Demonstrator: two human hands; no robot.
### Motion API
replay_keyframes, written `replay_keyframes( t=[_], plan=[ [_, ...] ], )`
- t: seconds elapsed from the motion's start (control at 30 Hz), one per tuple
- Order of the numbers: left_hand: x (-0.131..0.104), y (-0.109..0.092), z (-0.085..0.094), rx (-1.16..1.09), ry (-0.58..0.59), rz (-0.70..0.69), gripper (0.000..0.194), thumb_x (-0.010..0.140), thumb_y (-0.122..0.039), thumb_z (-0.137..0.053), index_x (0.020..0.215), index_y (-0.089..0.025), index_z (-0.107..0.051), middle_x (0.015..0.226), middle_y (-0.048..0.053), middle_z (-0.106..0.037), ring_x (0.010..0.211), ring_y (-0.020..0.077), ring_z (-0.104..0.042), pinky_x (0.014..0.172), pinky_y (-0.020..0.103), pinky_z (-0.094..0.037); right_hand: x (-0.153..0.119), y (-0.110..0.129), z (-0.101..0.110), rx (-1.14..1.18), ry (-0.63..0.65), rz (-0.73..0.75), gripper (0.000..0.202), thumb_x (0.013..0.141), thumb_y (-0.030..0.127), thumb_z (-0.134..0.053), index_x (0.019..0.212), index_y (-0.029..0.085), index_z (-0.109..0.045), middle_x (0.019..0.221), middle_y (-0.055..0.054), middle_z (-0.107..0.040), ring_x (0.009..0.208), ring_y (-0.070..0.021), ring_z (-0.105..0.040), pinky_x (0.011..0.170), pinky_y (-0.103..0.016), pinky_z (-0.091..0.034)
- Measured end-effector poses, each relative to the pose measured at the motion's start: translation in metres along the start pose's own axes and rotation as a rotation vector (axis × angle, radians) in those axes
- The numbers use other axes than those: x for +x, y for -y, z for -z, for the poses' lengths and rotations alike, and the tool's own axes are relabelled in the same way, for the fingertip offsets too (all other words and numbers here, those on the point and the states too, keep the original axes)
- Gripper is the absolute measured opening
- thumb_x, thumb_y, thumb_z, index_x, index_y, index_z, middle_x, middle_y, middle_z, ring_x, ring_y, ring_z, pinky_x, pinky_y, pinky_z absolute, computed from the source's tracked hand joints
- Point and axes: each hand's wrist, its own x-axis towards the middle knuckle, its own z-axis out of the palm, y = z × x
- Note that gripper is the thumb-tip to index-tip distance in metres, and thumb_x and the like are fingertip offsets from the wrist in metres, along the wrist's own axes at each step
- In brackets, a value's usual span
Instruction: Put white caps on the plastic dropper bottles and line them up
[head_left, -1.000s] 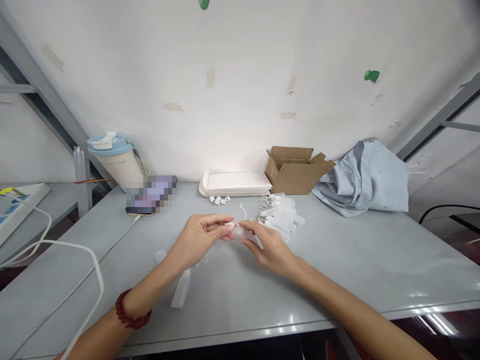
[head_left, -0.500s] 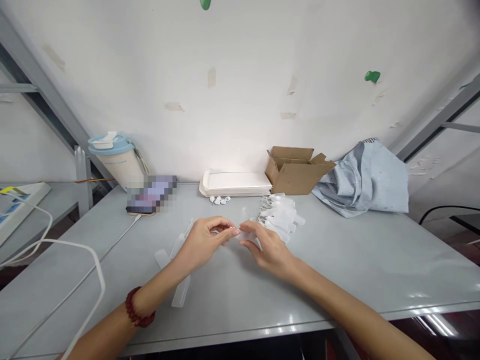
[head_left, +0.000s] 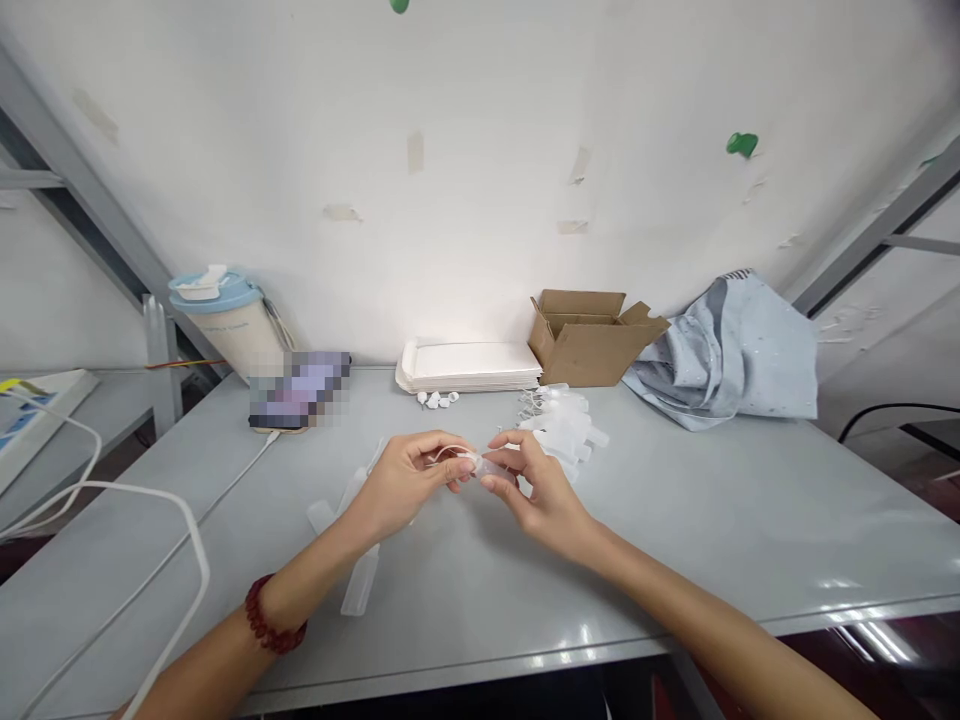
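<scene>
My left hand (head_left: 409, 482) is closed, with thumb and fingers pinching the white neck end of a small translucent plastic bottle (head_left: 495, 469). A thin white cord (head_left: 452, 449) loops up between those fingers. Around the bottle's body, my right hand (head_left: 541, 492) curls its thumb and fingers. The fingertips hide most of the neck, so I cannot tell how the cord is joined to it. Beyond my right hand lies a pile of similar bottles (head_left: 566, 428) with white cords. Beside my left forearm are a few loose bottles (head_left: 361, 582), partly covered by the arm.
Small white caps (head_left: 437, 400) lie before a stack of white envelopes (head_left: 472, 365). An open cardboard box (head_left: 589, 350) and a grey-blue cloth (head_left: 739, 365) stand at the back right. At the left are a phone (head_left: 300, 390), a tumbler (head_left: 232, 320) and a white cable (head_left: 187, 530).
My right fingers have shifted along the bottle and show more of its body. The white cord's loop now stands out above my left hand. The view has moved slightly.
</scene>
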Motion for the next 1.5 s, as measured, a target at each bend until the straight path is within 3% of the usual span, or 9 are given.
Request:
replay_keyframes(
  t=[0.3, 0.4, 0.53, 0.6, 0.8, 1.1, 1.2, 1.33, 1.5],
  plan=[
    [-0.001, -0.001, 0.003, 0.124, 0.051, -0.031, 0.015, 0.076, -0.027, -0.062, 0.084, -0.016, -0.07, 0.08, 0.002, -0.066, 0.073, 0.014, -0.058, 0.068, 0.022, -0.047, 0.003, 0.0, 0.005, 0.189, 0.1, -0.103, 0.02, 0.089, 0.028, -0.046, 0.104, 0.022, -0.034, 0.079, -0.002, -0.064, 0.066, -0.0127, -0.053, 0.065, -0.029, -0.041],
    [-0.002, -0.001, 0.004, 0.183, 0.093, 0.04, 0.021, 0.078, -0.033, -0.059, 0.079, -0.015, -0.068, 0.064, 0.0, -0.062, 0.062, 0.013, -0.056, 0.059, 0.022, -0.045, 0.001, -0.005, 0.002, -0.029, 0.09, 0.013, 0.019, 0.09, 0.024, -0.043, 0.107, 0.021, -0.033, 0.079, -0.003, -0.064, 0.064, -0.0136, -0.053, 0.059, -0.026, -0.041],
    [-0.001, -0.001, 0.006, 0.199, 0.155, 0.118, 0.03, 0.08, -0.038, -0.055, 0.065, -0.014, -0.062, 0.051, -0.002, -0.055, 0.049, 0.0112, -0.052, 0.05, 0.022, -0.041, -0.002, -0.014, -0.003, -0.423, 0.052, 0.35, 0.017, 0.09, 0.015, -0.037, 0.106, 0.019, -0.038, 0.091, -0.011, -0.063, 0.071, -0.0176, -0.055, 0.058, -0.028, -0.039],
    [-0.001, 0.0, 0.005, 0.169, 0.172, 0.132, 0.029, 0.079, -0.037, -0.056, 0.063, -0.014, -0.061, 0.051, -0.002, -0.055, 0.047, 0.0104, -0.051, 0.049, 0.021, -0.042, -0.003, -0.015, -0.003, -0.456, 0.061, 0.385, 0.017, 0.09, 0.013, -0.035, 0.106, 0.019, -0.038, 0.089, -0.01, -0.062, 0.071, -0.0182, -0.054, 0.057, -0.028, -0.038],
    [-0.003, 0.004, 0.001, 0.234, 0.13, -0.025, 0.016, 0.079, -0.029, -0.059, 0.078, -0.015, -0.067, 0.062, -0.001, -0.06, 0.056, 0.0107, -0.055, 0.054, 0.019, -0.043, -0.001, -0.007, 0.003, 0.052, 0.154, 0.002, 0.012, 0.09, 0.022, -0.041, 0.099, 0.022, -0.033, 0.079, -0.002, -0.061, 0.066, -0.013, -0.051, 0.06, -0.025, -0.037],
    [-0.006, 0.01, 0.003, 0.529, 0.114, -0.437, 0.015, 0.087, -0.023, -0.052, 0.09, -0.018, -0.066, 0.079, 0.003, -0.065, 0.07, 0.0129, -0.056, 0.063, 0.022, -0.044, 0.007, -0.009, 0.012, 0.617, 0.314, -0.281, 0.024, 0.087, 0.038, -0.05, 0.097, 0.024, -0.034, 0.071, 0.003, -0.059, 0.048, -0.0065, -0.034, 0.047, -0.021, -0.026],
    [-0.006, 0.01, 0.001, 0.466, 0.129, -0.397, 0.014, 0.085, -0.022, -0.053, 0.092, -0.018, -0.066, 0.083, 0.004, -0.066, 0.074, 0.0138, -0.058, 0.068, 0.023, -0.047, 0.008, -0.008, 0.012, 0.59, 0.29, -0.306, 0.024, 0.088, 0.041, -0.049, 0.095, 0.024, -0.034, 0.065, 0.005, -0.057, 0.046, -0.0061, -0.031, 0.046, -0.02, -0.023],
    [-0.005, 0.005, -0.002, 0.307, 0.19, -0.199, 0.015, 0.083, -0.026, -0.056, 0.087, -0.019, -0.068, 0.087, 0.003, -0.069, 0.077, 0.0139, -0.062, 0.069, 0.021, -0.049, 0.008, -0.003, 0.01, 0.582, 0.271, -0.288, 0.025, 0.087, 0.043, -0.049, 0.095, 0.024, -0.034, 0.062, 0.006, -0.055, 0.046, -0.006, -0.033, 0.046, -0.02, -0.022],
    [-0.006, 0.0, -0.007, 0.244, 0.183, -0.097, 0.018, 0.082, -0.029, -0.055, 0.091, -0.019, -0.068, 0.084, 0.001, -0.071, 0.072, 0.0143, -0.064, 0.066, 0.021, -0.049, 0.007, -0.003, 0.008, 0.579, 0.238, -0.261, 0.026, 0.087, 0.043, -0.05, 0.097, 0.023, -0.035, 0.065, 0.005, -0.053, 0.057, -0.0082, -0.045, 0.052, -0.02, -0.03]
  ],
)
